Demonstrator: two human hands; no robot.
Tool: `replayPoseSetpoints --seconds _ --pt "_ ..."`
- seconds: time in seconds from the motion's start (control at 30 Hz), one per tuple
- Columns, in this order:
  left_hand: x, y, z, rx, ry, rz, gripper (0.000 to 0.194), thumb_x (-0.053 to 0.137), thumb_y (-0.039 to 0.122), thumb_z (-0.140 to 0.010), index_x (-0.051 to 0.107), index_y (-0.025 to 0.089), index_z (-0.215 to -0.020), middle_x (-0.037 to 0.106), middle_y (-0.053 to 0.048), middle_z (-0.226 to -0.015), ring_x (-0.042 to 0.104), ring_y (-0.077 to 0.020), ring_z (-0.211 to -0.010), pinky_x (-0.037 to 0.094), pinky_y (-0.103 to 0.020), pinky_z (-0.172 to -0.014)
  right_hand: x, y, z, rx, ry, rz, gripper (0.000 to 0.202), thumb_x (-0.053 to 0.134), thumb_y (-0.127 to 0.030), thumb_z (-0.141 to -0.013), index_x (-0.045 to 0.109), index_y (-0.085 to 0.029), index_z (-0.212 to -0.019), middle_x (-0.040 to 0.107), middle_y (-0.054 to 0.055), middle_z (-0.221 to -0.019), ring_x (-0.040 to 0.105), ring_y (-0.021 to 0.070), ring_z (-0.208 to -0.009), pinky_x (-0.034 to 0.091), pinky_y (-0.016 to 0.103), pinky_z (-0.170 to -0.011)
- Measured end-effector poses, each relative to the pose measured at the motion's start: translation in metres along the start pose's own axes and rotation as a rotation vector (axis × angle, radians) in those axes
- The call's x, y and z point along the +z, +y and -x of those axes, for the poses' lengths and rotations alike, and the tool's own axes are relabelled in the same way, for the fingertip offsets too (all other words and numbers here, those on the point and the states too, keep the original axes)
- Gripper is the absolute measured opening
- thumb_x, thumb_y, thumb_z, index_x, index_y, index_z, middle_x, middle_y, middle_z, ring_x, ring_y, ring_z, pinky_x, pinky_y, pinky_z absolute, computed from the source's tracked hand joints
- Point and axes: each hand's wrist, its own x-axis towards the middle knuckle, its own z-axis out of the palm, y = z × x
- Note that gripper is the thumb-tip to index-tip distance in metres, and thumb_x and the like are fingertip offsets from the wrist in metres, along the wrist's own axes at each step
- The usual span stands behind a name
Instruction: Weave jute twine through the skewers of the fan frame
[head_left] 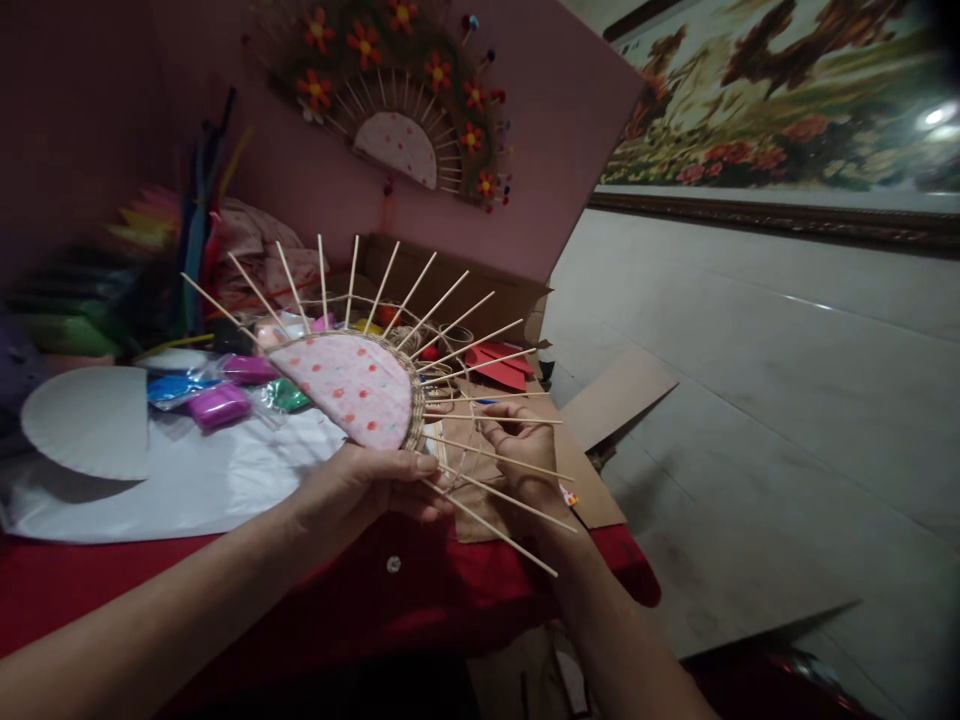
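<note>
A half-round craft fan (352,392), covered in pink dotted cloth, has several thin wooden sticks fanning out from its curved edge. Twine is woven in rows between the sticks close to that edge. My left hand (386,478) grips the fan at its lower right corner, thumb on top and fingers underneath. Among the right-hand sticks, my right hand (521,445) is closed with thumb and forefinger pinching a strand of twine (471,440). That strand runs to the woven edge near my left thumb. Part of my right hand is behind the sticks.
On the red-covered table (315,610) lie a white paper half-disc (90,425), purple packets (217,403), a white sheet (210,490), red paper (501,365) and cardboard (592,490). A finished flowered fan (397,150) hangs on the pink wall behind.
</note>
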Motion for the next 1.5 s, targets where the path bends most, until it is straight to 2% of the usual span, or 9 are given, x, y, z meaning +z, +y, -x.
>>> replayPoseSetpoints --seconds 0.57,0.7,0.8,0.9,1.0,1.1,1.2,1.3,1.5 --pt "0.000 0.000 -0.002 -0.002 0.025 0.020 0.012 0.060 0.009 -0.072 0.070 0.008 -0.066 0.070 -0.012 -0.071 0.067 -0.0209 -0.067 0.054 -0.026 -0.062 0.013 0.009 -0.014 0.023 -0.083 -0.051 0.020 0.066 -0.034 -0.073 0.065 -0.014 -0.073 0.067 0.004 -0.067 0.060 0.0177 -0.066 0.047 0.029 -0.061" --pt "0.001 0.000 -0.002 -0.012 0.037 0.018 0.012 0.060 0.009 -0.072 0.070 0.007 -0.066 0.070 -0.012 -0.071 0.068 -0.0210 -0.068 0.054 -0.026 -0.062 0.018 0.013 -0.017 0.049 -0.094 -0.065 0.022 0.057 -0.034 -0.085 0.062 -0.012 -0.090 0.065 0.004 -0.086 0.061 0.0148 -0.073 0.051 0.031 -0.067" --pt "0.001 -0.001 -0.001 -0.021 0.031 0.012 0.012 0.059 0.009 -0.072 0.070 0.007 -0.068 0.070 -0.012 -0.071 0.068 -0.0212 -0.069 0.054 -0.026 -0.063 0.021 0.012 -0.012 0.055 -0.082 -0.089 0.026 0.052 -0.032 -0.088 0.057 -0.014 -0.105 0.061 0.005 -0.101 0.061 0.0165 -0.083 0.052 0.034 -0.072" --pt "0.001 -0.001 -0.002 -0.021 0.024 0.020 0.012 0.059 0.009 -0.072 0.070 0.007 -0.068 0.070 -0.012 -0.071 0.068 -0.0212 -0.069 0.054 -0.026 -0.063 0.024 0.008 -0.004 0.052 -0.058 -0.125 0.026 0.053 -0.033 -0.088 0.058 -0.013 -0.103 0.062 0.005 -0.099 0.061 0.0159 -0.081 0.052 0.033 -0.070" --pt "0.001 0.000 -0.003 -0.013 0.022 0.027 0.012 0.059 0.008 -0.072 0.070 0.007 -0.067 0.070 -0.012 -0.072 0.068 -0.0212 -0.070 0.054 -0.026 -0.063 0.026 0.005 0.001 0.049 -0.043 -0.163 0.021 0.056 -0.034 -0.084 0.062 -0.014 -0.090 0.066 0.004 -0.085 0.061 0.0150 -0.072 0.050 0.029 -0.064" --pt "0.001 0.000 -0.002 -0.021 0.013 0.016 0.013 0.058 0.009 -0.073 0.070 0.007 -0.067 0.071 -0.012 -0.071 0.068 -0.0208 -0.070 0.054 -0.026 -0.064 0.026 0.004 -0.001 0.044 -0.036 -0.196 0.015 0.063 -0.030 -0.074 0.064 -0.017 -0.080 0.068 0.002 -0.077 0.061 0.0160 -0.069 0.047 0.028 -0.063" --pt "0.000 -0.001 -0.002 -0.012 0.006 -0.002 0.014 0.058 0.010 -0.073 0.071 0.008 -0.069 0.071 -0.011 -0.072 0.067 -0.0202 -0.070 0.053 -0.026 -0.065 0.026 0.007 -0.006 0.064 -0.045 -0.267 0.013 0.067 -0.026 -0.066 0.065 -0.017 -0.075 0.066 0.001 -0.073 0.060 0.0152 -0.066 0.046 0.028 -0.064" --pt "-0.002 -0.001 -0.002 0.019 -0.032 0.015 0.014 0.058 0.011 -0.074 0.072 0.008 -0.071 0.072 -0.010 -0.075 0.066 -0.0183 -0.069 0.053 -0.026 -0.068 0.025 0.010 -0.009 0.097 -0.074 -0.360 0.015 0.069 -0.027 -0.063 0.064 -0.017 -0.072 0.065 0.001 -0.071 0.057 0.0140 -0.063 0.045 0.028 -0.063" --pt "-0.003 0.001 -0.003 0.071 -0.059 0.036 0.015 0.056 0.011 -0.073 0.070 0.011 -0.069 0.071 -0.008 -0.075 0.064 -0.0175 -0.071 0.053 -0.030 -0.071 0.023 0.008 -0.006 0.079 -0.082 -0.357 0.018 0.072 -0.030 -0.060 0.064 -0.018 -0.071 0.064 0.000 -0.069 0.055 0.0134 -0.062 0.044 0.027 -0.063"
